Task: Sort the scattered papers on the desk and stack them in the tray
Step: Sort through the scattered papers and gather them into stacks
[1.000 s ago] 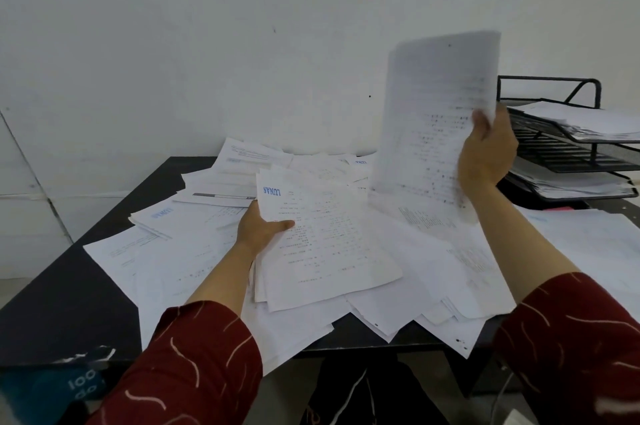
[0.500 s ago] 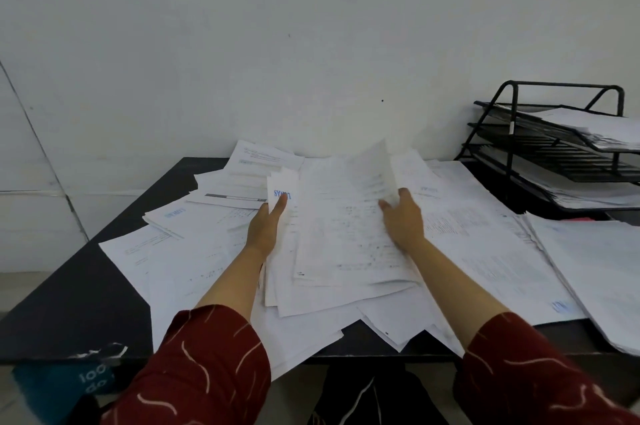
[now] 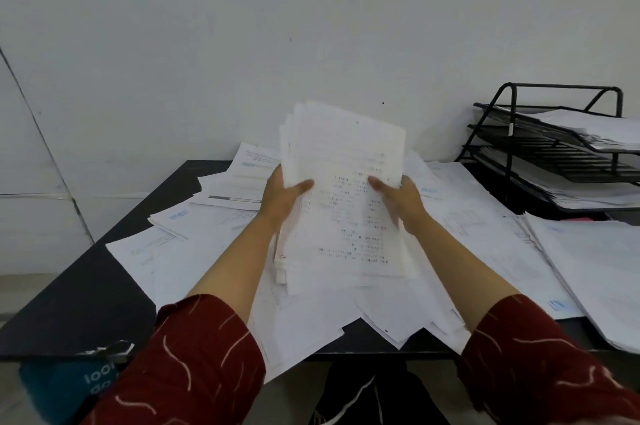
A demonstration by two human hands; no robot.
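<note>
Plain pale wall backs a dark worktop (image 3: 104,293) strewn with loose white papers (image 3: 491,237), many overlapping and some hanging over the near edge. At the middle, both hands hold 1 bundle of sheets (image 3: 346,203) tilted up toward the camera, its lower end down among the scattered sheets. The left hand (image 3: 280,199) grips the bundle's left edge, thumb lying across the printed front and fingers hidden behind. The right hand (image 3: 403,203) grips the right edge the same way, thumb on the front. Each grip is therefore grasping the bundle. Both forearms come out of dark red sleeves (image 3: 194,362) with thin pale squiggles.

At 2 o'clock from the bundle, at the worktop's far right, stands a black wire tray rack (image 3: 512,134) with 3 tiers; papers lie on the top and bottom tiers, while the middle tier shows its bare slats. At 9 o'clock, more sheets with blue headings (image 3: 180,215) lie fanned toward the left edge. A blue object with white lettering (image 3: 69,386) sits below the near left corner.
</note>
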